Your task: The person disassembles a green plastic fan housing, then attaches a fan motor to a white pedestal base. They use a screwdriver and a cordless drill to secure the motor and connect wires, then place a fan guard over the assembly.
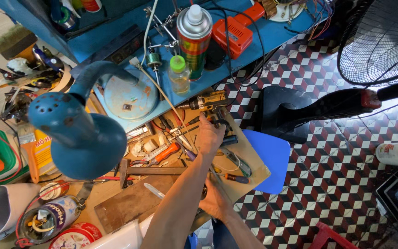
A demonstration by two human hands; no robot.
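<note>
My left hand (209,135) reaches across the cluttered wooden workbench (130,200). Its fingers are closed around the black handle of a yellow and black cordless drill (207,100) that lies on its side. My right hand (216,201) is at the near edge of the bench, closed on a thin grey metal rod (216,179) that slants up toward the left forearm. A red-handled screwdriver (234,178) and a utility knife (232,160) lie just right of my left arm.
A blue desk lamp (84,134) hangs over the left of the bench. A spray can (193,38), a green-capped bottle (179,74) and an orange charger (231,35) stand on the blue shelf. A hammer (150,171), a blue stool (267,159) and a black fan (379,42) are nearby.
</note>
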